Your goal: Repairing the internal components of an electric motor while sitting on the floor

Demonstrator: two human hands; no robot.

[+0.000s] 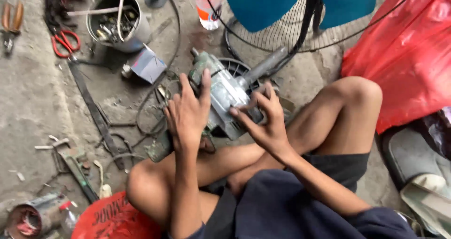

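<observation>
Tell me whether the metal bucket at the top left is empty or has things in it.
Not empty. The metal bucket stands upright with its mouth open, and small metal parts and scraps lie inside it; pale sticks poke out over its rim.

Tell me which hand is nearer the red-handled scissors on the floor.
Left. The left hand grips the near side of the grey motor, on the same side as the red-handled scissors, which lie far off up-left. The right hand holds the motor's opposite side, farther away.

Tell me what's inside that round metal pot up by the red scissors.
The metal pot holds a jumble of small dark metal parts, and a pale stick leans out over its rim. The parts are too small to tell apart, and they hide the pot's bottom.
</observation>
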